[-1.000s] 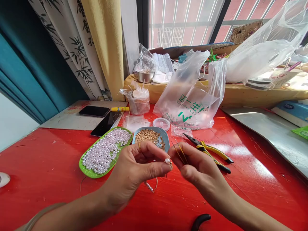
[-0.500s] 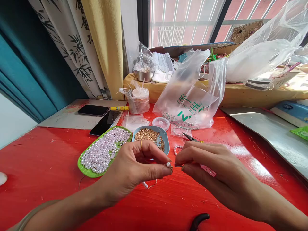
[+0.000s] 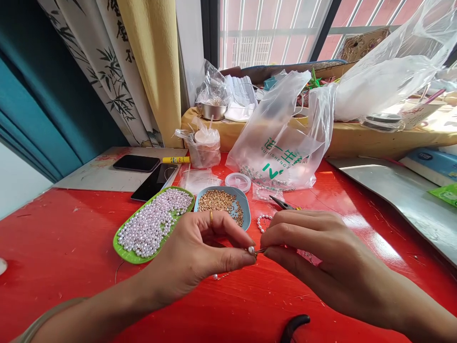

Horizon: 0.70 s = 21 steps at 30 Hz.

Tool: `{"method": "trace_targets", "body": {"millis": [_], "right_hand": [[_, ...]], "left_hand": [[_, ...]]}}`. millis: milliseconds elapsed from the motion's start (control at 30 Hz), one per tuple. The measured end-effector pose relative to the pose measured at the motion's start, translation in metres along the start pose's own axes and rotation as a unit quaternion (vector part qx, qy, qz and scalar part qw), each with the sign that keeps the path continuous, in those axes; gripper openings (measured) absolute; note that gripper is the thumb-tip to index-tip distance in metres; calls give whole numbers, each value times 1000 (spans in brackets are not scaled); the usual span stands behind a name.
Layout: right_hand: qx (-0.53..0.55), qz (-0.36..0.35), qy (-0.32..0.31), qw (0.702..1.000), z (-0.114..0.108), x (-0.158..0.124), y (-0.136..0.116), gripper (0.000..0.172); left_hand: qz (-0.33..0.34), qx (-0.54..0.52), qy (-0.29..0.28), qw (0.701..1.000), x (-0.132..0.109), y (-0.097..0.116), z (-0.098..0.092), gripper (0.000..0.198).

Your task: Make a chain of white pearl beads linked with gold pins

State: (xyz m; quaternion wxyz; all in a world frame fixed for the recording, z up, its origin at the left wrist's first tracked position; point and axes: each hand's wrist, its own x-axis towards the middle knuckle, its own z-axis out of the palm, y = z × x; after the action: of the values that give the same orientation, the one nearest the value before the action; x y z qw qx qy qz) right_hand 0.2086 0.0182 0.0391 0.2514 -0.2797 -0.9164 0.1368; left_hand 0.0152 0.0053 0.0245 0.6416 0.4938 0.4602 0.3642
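My left hand (image 3: pixel 200 252) pinches a small white pearl bead (image 3: pixel 251 249) between thumb and forefinger, with a bit of gold beside it. Just below these fingers, a short bead strand (image 3: pixel 223 276) with white and gold parts shows, partly hidden. My right hand (image 3: pixel 314 252) is closed on a thin, dark metal piece (image 3: pixel 261 250) whose tip meets the bead. Behind my left hand lie a green tray (image 3: pixel 134 259) of pearl beads and a blue-grey tray (image 3: pixel 247 209) of gold beads. A pearl loop (image 3: pixel 262 224) lies behind my right fingertips.
Black-nosed pliers (image 3: pixel 280 202) lie behind my right hand. A dark curved handle (image 3: pixel 294 326) shows at the bottom edge. Farther back are two phones (image 3: pixel 136 163), a yellow tube (image 3: pixel 176 159), a clear round lid (image 3: pixel 238 182) and a plastic bag (image 3: pixel 274 152). A grey board (image 3: pixel 392 190) lies right.
My right fingertips have come closer to my left ones, and the thin metal piece now reaches the bead. Less of the hanging strand shows. The view has shifted slightly.
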Motion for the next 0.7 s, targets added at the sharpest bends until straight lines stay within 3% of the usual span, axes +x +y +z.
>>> {"method": "trace_targets", "body": {"millis": [700], "right_hand": [[-6,5,151,988,18,0,-4,15]], "left_hand": [[22,-80,-21,996,1,-3,-1,4]]}}
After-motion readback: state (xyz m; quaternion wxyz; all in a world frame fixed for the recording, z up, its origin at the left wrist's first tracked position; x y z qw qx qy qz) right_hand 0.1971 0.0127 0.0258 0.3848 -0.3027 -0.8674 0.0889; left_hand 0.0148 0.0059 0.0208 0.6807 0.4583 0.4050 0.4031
